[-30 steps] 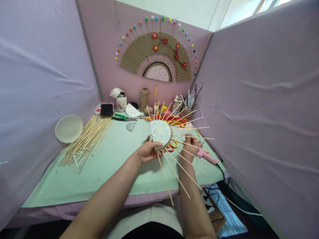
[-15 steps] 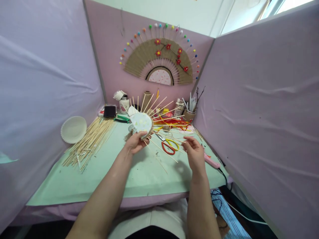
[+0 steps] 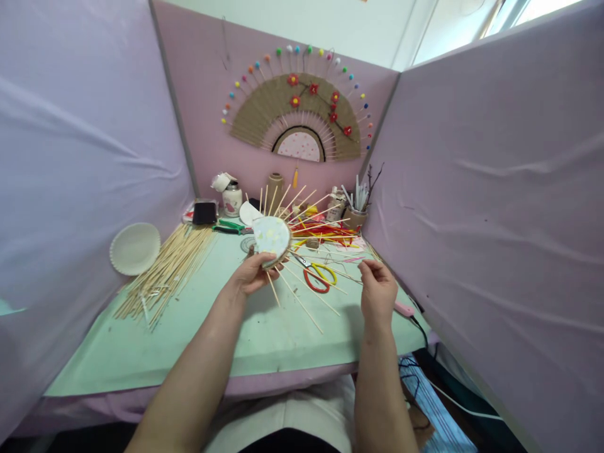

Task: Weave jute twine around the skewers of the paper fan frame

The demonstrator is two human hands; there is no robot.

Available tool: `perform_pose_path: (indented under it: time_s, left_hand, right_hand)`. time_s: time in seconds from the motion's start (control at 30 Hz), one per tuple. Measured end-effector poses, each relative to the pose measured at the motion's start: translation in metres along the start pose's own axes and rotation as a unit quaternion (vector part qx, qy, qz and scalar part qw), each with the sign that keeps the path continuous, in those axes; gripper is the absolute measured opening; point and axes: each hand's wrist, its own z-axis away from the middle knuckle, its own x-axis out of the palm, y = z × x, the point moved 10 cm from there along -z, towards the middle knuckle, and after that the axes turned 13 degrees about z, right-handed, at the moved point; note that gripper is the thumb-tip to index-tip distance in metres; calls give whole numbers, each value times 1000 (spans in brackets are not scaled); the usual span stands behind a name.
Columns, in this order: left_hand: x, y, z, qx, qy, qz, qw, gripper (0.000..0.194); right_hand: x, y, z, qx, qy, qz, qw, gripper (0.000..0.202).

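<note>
My left hand (image 3: 259,272) grips the lower edge of a round-edged fan centre (image 3: 272,235) covered in pale patterned cloth. Thin bamboo sticks (image 3: 306,309) radiate from its rim upward, to the right and downward. My right hand (image 3: 379,286) is closed in a pinch to the right of the fan centre, by the tip of one stick. What its fingers hold, if anything, is too small to tell. Scissors (image 3: 317,277) with red and yellow handles lie on the table beneath the sticks.
Loose bamboo sticks (image 3: 165,274) and a white dish (image 3: 135,249) are at left. Green-handled pliers (image 3: 230,227), a jar (image 3: 232,200) and red and yellow pipe cleaners (image 3: 325,234) lie further back. A pink glue gun (image 3: 404,309) is at right. A finished fan (image 3: 264,113) hangs behind.
My right hand has moved right, away from the fan centre. The fan centre has turned slightly in my left hand, and its lower sticks have shifted. The view has shifted slightly.
</note>
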Motion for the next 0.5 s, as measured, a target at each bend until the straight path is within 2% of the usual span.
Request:
perform_pose_path:
  time_s: [0.17,0.33,0.43,0.5]
  left_hand:
    - [2,-16,0,-55,-17,42,997,32]
    - [14,-39,6,-109,-44,36,992,39]
    - [26,-62,12,-148,-87,1,985,49]
    - [34,-76,17,-163,-116,-26,979,53]
  right_hand:
    - [9,3,1,-7,-45,78,996,25]
    - [2,0,-1,-30,14,126,992,26]
    - [0,7,-4,-13,47,131,990,29]
    - [2,13,-5,-4,48,128,991,31]
